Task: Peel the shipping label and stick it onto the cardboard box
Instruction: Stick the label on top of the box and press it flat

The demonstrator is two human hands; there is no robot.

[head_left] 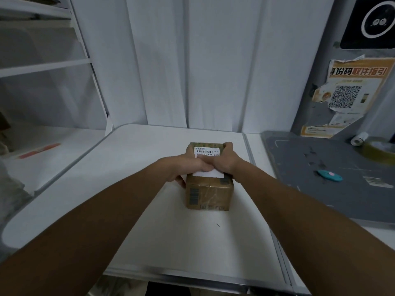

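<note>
A small brown cardboard box [208,194] stands on the white table [132,167]. A white shipping label [207,151] with a barcode lies flat on its top, reaching to the near edge. My left hand [188,165] rests on the box's top and left side, thumb down the left wall. My right hand [224,162] lies over the label, its fingers curled round the far right corner. Both hands cover the label's middle, so only its far and near ends show.
A grey cutting mat [320,167] lies to the right with a teal cutter [329,175] on it. A tape roll [379,150] and a small white roll [359,138] sit at the far right. White shelves [42,67] stand at left, and a white panel wall behind.
</note>
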